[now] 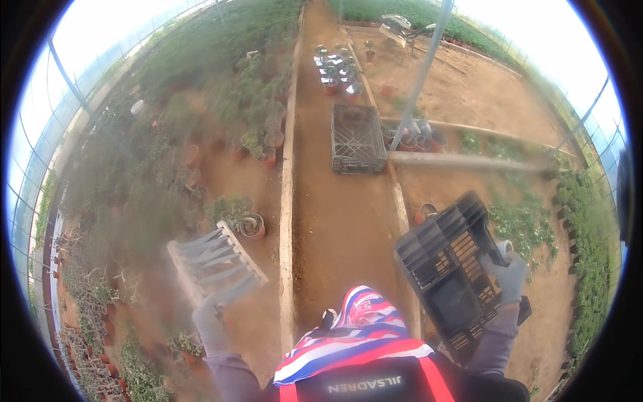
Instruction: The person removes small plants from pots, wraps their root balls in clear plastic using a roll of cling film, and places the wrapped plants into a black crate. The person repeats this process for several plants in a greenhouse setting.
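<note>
My left hand (213,321), in a grey glove, grips the lower end of a pale slatted rack (218,261) with grey strips across it. The rack is tilted and held out to the left, above the potted plants. On the right, my gloved right hand (510,276) is closed on the side of a black plastic crate (445,268). The crate is tipped up, its open grid facing partly toward me. A small white cylinder (504,249) shows at the fingers of this hand; I cannot tell what it is.
A dirt path (335,228) runs ahead between pale curbs (287,221). On it stands another black crate (358,144), with several tagged potted plants (335,70) beyond. Dense plants (228,87) fill the left. Stacked pots (422,137) sit by a metal pole (425,70).
</note>
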Tool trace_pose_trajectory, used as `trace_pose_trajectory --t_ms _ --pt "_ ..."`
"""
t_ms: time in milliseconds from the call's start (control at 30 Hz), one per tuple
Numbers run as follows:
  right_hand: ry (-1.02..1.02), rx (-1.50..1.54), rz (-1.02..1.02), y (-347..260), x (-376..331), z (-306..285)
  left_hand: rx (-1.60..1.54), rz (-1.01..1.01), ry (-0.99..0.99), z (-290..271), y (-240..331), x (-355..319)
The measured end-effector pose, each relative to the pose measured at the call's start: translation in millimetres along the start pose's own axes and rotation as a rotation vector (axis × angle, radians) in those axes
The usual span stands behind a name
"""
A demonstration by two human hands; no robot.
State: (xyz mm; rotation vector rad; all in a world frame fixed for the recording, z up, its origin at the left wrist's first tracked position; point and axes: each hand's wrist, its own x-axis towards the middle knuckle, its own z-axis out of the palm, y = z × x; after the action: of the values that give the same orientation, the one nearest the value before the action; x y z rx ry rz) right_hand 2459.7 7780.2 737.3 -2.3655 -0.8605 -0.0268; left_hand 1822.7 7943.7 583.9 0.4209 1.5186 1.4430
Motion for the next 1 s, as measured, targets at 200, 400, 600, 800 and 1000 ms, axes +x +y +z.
trace_pose_trajectory --t_ms 200,400,600,800,1000 --pt "-0.178 0.175 0.224 -103.0 162.8 106.1 0.122 0.231 -0.236 202.2 25.9 153.3" --pt "-0.095 0.135 0.152 -182.7 330.8 230.2 0.063 0.12 -0.133 357.0 69.9 298.9" --pt "-0.121 0.194 0.129 -275.0 468.8 308.8 0.065 0.075 0.032 466.1 111.1 389.1" --pt "-0.129 0.095 0.133 -367.9 591.1 397.8 0.631 0.347 0.089 584.0 118.9 568.4" --pt "-0.061 0.179 0.131 -450.6 732.9 475.8 0.227 0.181 -0.04 759.2 187.3 693.4"
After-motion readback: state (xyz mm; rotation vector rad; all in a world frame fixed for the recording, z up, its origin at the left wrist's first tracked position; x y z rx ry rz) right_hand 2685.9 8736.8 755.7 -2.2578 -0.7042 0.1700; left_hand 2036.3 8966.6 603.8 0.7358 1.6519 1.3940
